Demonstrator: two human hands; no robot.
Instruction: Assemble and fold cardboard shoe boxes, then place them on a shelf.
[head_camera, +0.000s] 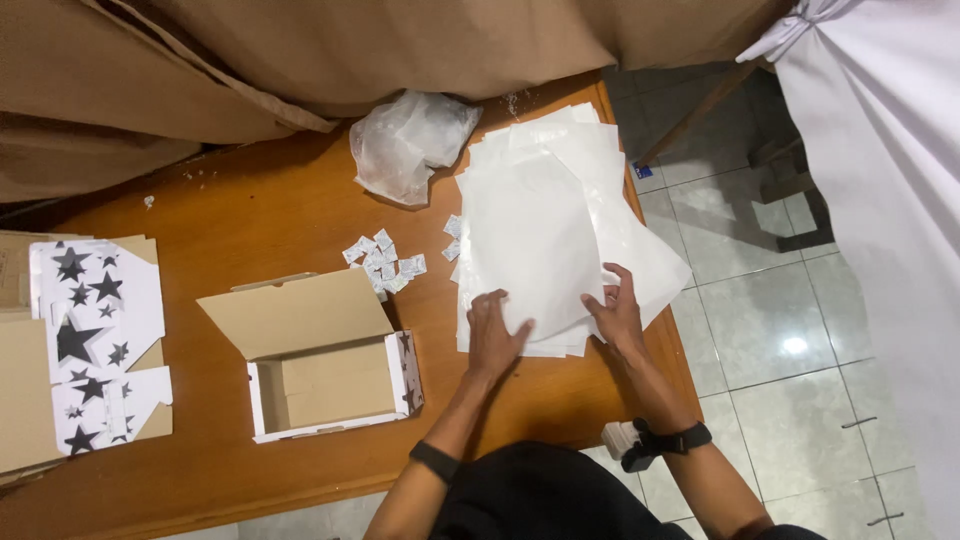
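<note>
My left hand (495, 335) lies flat on the near edge of a pile of white paper sheets (545, 230), a bit right of the middle of the frame. Its fingers (488, 305) are spread out and press down on the top sheet, not gripping anything. My right hand (617, 310) is on the same pile, just to the right. Its fingers (622, 281) are bent and rest on the edge of the top sheet; I cannot tell if they pinch it. The pile sits on the wooden bench (250, 200) near its right edge.

Left of my hands is an open cardboard box (320, 365) with its lid flap up. Between the box and the paper lie some small white packets (385, 262). Above them is a crumpled clear plastic bag (405, 140). At the left of the frame are flat box pieces with black stars (95, 340). Brown cloth (300, 50) hangs along the top.
</note>
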